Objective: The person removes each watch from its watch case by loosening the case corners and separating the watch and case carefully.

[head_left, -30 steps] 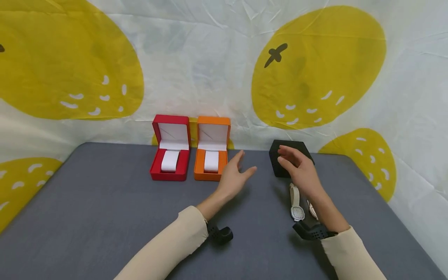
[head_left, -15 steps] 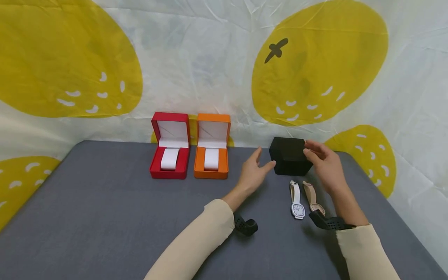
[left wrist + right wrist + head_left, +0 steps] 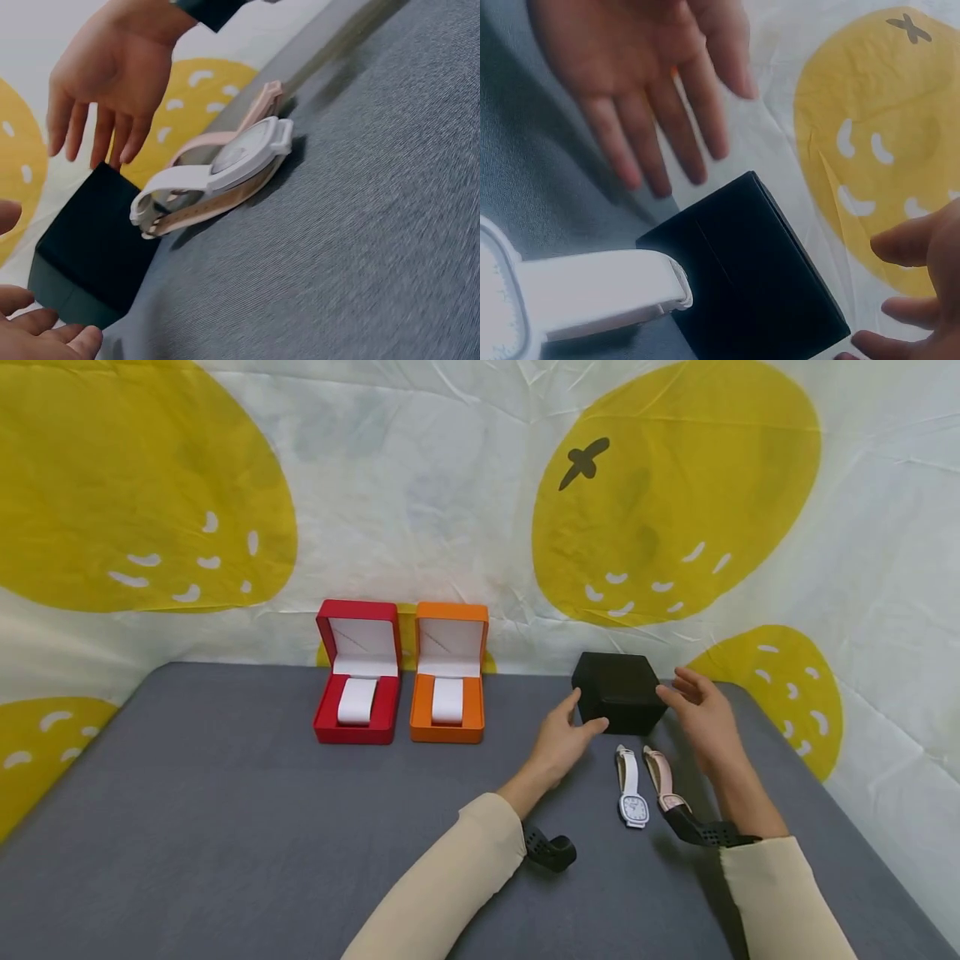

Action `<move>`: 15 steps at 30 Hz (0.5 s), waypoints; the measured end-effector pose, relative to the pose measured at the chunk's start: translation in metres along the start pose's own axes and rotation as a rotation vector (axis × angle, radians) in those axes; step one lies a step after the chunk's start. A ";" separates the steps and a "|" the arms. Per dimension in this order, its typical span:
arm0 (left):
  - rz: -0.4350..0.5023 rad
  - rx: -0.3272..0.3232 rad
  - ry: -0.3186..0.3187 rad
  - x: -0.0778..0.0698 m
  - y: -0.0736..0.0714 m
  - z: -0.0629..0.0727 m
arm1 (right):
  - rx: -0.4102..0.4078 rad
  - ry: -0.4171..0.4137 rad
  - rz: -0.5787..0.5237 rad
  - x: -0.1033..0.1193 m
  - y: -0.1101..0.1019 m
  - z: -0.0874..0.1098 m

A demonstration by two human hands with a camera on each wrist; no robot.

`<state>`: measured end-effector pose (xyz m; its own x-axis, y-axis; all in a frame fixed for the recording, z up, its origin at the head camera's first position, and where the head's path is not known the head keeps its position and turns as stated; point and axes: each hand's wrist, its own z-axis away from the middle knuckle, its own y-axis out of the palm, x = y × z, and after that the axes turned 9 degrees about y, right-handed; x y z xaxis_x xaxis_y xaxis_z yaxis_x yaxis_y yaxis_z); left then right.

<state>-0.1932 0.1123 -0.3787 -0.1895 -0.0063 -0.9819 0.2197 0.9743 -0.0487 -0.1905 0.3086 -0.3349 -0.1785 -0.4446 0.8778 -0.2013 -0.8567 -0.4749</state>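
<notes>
A closed black box (image 3: 618,695) stands at the back right of the table, between the two hands. My left hand (image 3: 557,747) is at its left front side, fingers extended and thumb spread; whether they touch the box cannot be told. On the other side, my right hand (image 3: 703,720) is held near the box's right side with fingers slightly bent and nothing in its grasp. In front of the box lie a white wristwatch (image 3: 632,789) and a pink-strapped wristwatch (image 3: 660,772), the latter partly covered by the right wrist's camera. The left wrist view shows both watches with straps looped.
To the left, a red watch box (image 3: 356,706) and an orange watch box (image 3: 447,710) stand with lids raised, each holding a white cushion. The grey table (image 3: 225,827) ends at a white cloth (image 3: 420,460) with yellow patterns behind it.
My left hand has travelled right, from beside the orange box to the black box. My right hand has shifted from in front of the black box to its right side, uncovering the pink watch.
</notes>
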 end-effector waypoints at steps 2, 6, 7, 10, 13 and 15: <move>-0.004 0.014 -0.014 0.001 0.004 0.000 | 0.038 0.006 0.007 -0.001 0.001 -0.001; -0.006 0.030 -0.028 0.005 0.012 0.000 | 0.083 0.031 0.017 -0.003 0.003 -0.002; -0.006 0.031 -0.029 0.005 0.014 0.000 | 0.089 0.040 0.016 -0.003 0.004 -0.002; 0.000 0.022 -0.022 0.006 0.018 -0.002 | 0.104 0.060 0.000 -0.002 0.004 -0.002; 0.000 0.018 -0.005 0.006 0.020 -0.004 | 0.141 0.076 -0.007 -0.003 0.001 -0.004; -0.005 0.025 0.009 0.007 0.020 -0.005 | 0.165 0.071 0.009 -0.005 0.000 -0.004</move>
<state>-0.1946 0.1327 -0.3856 -0.1993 -0.0091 -0.9799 0.2426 0.9684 -0.0583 -0.1936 0.3119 -0.3396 -0.2483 -0.4379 0.8641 -0.0394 -0.8867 -0.4607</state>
